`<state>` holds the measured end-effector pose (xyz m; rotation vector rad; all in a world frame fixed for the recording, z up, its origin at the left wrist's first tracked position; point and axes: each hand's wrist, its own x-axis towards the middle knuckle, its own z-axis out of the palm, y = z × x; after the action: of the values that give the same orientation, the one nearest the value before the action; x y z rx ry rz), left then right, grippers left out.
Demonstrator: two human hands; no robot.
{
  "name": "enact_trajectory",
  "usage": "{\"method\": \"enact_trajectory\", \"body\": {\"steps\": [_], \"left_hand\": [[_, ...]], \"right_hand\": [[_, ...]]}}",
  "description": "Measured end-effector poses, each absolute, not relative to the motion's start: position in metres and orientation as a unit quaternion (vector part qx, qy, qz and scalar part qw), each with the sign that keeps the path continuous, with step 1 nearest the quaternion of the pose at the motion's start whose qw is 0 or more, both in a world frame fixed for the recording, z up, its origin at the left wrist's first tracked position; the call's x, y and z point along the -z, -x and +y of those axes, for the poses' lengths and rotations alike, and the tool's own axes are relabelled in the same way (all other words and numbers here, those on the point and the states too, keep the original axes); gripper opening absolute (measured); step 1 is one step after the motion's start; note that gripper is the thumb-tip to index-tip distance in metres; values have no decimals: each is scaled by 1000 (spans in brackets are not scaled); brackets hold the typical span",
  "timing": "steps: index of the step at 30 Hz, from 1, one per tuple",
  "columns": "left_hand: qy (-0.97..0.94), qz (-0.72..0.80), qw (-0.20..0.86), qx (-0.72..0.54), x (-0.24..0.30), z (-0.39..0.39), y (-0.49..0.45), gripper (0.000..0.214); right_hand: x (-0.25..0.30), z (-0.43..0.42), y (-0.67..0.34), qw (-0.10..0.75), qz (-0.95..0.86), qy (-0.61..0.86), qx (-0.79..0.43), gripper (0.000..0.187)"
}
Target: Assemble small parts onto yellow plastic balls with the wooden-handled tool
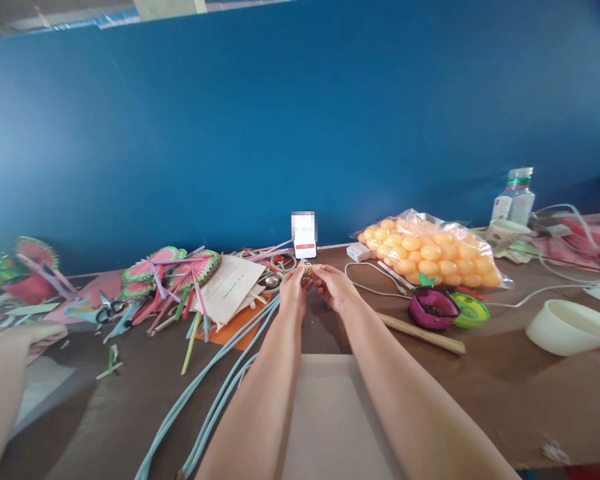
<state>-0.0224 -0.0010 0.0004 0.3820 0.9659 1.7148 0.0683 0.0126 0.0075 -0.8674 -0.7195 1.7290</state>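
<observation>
Over the middle of the table, both hands meet around a small shiny metal piece [307, 269], silver with a hint of gold. My left hand [294, 288] pinches it from the left. The fingers of my right hand [333, 285] are closed at its right side. Fingers cover much of the piece, so its exact kind is unclear. Just beyond the hands stands a phone [305, 240] with a lit screen. Left of my left hand lies a round silvery metal object [271, 281]. Pale blue cords [220, 363] run beneath my left forearm toward the table's front.
Papers [229, 285], watermelon-patterned paper fans [197, 270] and scissors [109, 308] lie left. Another person's arm [3, 373] reaches in there. To the right are a bag of orange balls [430, 250], a purple container [433, 319], a wooden stick [425, 335] and a white bowl [555, 340].
</observation>
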Motion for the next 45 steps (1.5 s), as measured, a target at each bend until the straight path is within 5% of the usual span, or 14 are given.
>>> {"method": "enact_trajectory", "body": {"steps": [45], "left_hand": [[-214,392,506,-738,2,-1,23,39]], "right_hand": [[-7,11,-69,505,-294,311,-750,10]]}}
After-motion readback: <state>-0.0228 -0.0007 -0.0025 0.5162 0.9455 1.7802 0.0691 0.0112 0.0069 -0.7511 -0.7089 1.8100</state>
